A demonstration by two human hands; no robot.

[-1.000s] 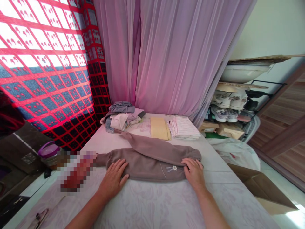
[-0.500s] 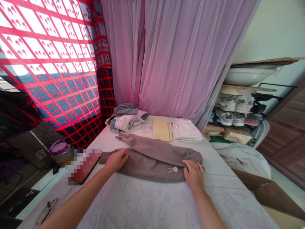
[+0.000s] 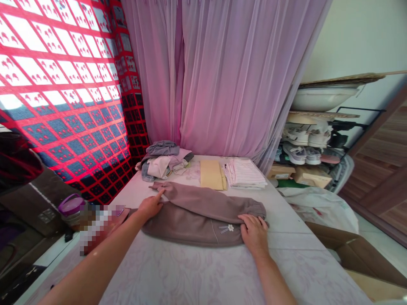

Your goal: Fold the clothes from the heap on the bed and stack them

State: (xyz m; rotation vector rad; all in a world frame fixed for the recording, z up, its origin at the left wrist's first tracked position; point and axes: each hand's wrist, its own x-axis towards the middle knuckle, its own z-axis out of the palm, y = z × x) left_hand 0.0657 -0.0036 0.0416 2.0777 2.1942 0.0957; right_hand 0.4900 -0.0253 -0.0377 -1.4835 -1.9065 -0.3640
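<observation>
Now, one long table under a floral sheet (image 3: pixel 187 275), and right beneath both hands lies one mauve fleece garment (image 3: pixel 193 224), folded into a long bundle. Left hand (image 3: pixel 151 206): fingers pinch the top layer by a cuff. Right hand (image 3: pixel 253 234): fingers spread flat, just beside a small embroidered flower (image 3: pixel 228 228). Past the fingertips, a clothes heap (image 3: pixel 163 161), a tan folded cloth (image 3: pixel 212 174), a striped stack (image 3: pixel 244 173).

Bright daylight enters through the red-patterned window screen (image 3: pixel 60 76), panes blown white; edges bow wide-angle; pixelated patch (image 3: pixel 98 224) sits below it.
</observation>
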